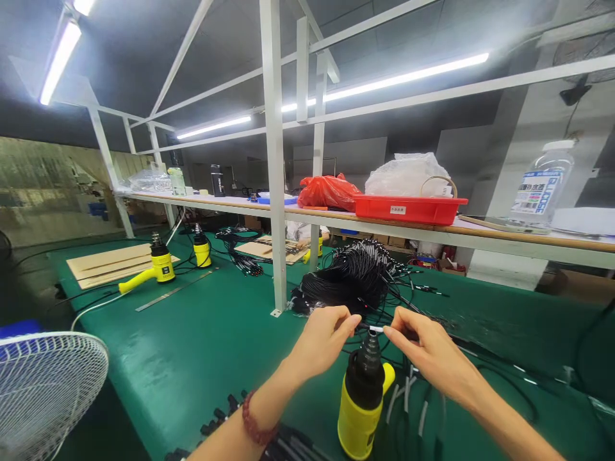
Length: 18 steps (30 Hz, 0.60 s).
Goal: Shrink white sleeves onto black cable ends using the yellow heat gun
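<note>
A long green-topped workbench [202, 358] runs beneath a white steel shelf frame [275, 128], and a red plastic tray [408, 209] sits up on the shelf. A white desk fan [48, 397] stands at the bench's near left edge, while two yellow heat guns [161, 266] stand farther along. A tangled heap of black cables [346, 285] lies beyond the hands, with loose ends spreading across the mat. Nearest the person, a third yellow heat gun [360, 403] stands upright on its handle end, its black nozzle [369, 355] pointing up. Just above that nozzle, the left hand [323, 339] and right hand [432, 349] are close but apart, their fingertips pinching opposite ends of a short black-and-white cable piece [375, 328]. If the gun is hot, a slip of the fingers toward the nozzle could burn them. Its narrow stance means a bumped wrist or a tug on a trailing cable could topple it. Grey-handled pliers [406, 390] beside its base could also catch a sleeve.
</note>
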Each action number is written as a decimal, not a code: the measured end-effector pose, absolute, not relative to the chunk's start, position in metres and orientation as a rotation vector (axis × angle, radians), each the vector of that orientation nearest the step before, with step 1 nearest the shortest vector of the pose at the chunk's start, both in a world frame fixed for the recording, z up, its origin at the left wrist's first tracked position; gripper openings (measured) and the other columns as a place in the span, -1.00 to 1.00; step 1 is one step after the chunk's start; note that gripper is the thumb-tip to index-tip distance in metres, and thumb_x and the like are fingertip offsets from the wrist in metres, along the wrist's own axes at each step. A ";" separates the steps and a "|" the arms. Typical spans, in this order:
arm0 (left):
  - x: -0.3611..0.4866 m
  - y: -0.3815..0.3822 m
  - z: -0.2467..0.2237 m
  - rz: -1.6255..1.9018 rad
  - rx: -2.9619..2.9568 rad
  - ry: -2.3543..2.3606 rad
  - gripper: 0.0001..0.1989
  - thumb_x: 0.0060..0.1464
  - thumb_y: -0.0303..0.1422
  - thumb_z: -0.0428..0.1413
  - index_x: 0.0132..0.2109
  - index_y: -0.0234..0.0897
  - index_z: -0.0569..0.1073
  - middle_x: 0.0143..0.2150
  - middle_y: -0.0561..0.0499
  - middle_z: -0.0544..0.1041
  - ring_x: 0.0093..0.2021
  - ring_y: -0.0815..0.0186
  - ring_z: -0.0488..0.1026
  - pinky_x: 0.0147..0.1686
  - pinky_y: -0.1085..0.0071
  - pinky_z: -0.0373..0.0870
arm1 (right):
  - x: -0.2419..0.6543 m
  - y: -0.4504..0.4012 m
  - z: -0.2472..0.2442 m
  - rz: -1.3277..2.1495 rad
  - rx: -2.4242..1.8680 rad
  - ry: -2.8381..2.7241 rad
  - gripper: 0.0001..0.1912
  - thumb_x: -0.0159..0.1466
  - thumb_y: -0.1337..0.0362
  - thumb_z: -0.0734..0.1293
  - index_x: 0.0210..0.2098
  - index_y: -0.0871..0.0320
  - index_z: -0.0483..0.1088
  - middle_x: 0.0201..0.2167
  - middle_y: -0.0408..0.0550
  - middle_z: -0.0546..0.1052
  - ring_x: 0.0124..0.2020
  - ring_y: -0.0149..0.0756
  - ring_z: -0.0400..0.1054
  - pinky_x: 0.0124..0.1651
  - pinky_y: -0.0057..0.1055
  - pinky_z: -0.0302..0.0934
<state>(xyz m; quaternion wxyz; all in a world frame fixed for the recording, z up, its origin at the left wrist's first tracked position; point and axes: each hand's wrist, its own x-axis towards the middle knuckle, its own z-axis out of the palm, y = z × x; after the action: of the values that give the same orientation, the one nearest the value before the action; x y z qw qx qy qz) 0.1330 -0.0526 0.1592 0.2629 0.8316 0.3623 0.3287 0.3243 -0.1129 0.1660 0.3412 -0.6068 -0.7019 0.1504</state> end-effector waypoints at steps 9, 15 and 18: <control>0.129 -0.052 0.165 0.902 2.090 0.859 -0.73 0.20 -0.22 -0.01 -0.36 -0.30 0.42 -0.41 0.07 0.48 -0.38 0.37 0.37 -0.39 0.51 0.23 | 0.328 -0.119 0.174 0.563 -1.574 -1.856 -0.61 0.32 0.02 0.11 -0.44 0.13 0.34 -0.59 -0.21 0.28 -0.55 -0.37 0.21 -0.49 -0.47 0.06; 0.128 -0.050 0.164 0.795 2.228 0.948 -0.48 0.27 -0.10 -0.17 -0.48 -0.30 0.44 -0.58 0.09 0.40 -0.53 0.39 0.33 -0.48 0.48 0.16 | 0.327 -0.121 0.177 0.524 -1.558 -1.871 -0.64 0.31 0.05 0.14 -0.46 0.13 0.35 -0.60 -0.21 0.32 -0.54 -0.37 0.23 -0.47 -0.45 0.06; 0.129 -0.050 0.163 0.814 2.208 0.902 -0.55 0.26 -0.16 -0.14 -0.47 -0.29 0.42 -0.55 0.09 0.40 -0.49 0.39 0.33 -0.45 0.49 0.18 | 0.327 -0.119 0.176 0.430 -1.571 -1.883 -0.65 0.30 0.08 0.16 -0.48 0.13 0.39 -0.61 -0.20 0.35 -0.54 -0.37 0.19 -0.48 -0.45 0.02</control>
<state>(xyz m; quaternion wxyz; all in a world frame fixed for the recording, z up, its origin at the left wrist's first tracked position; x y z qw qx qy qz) 0.1291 -0.0503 0.1625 0.3057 0.8341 0.3408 0.3075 0.3266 -0.1194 0.1759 0.3202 -0.5977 -0.7166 0.1634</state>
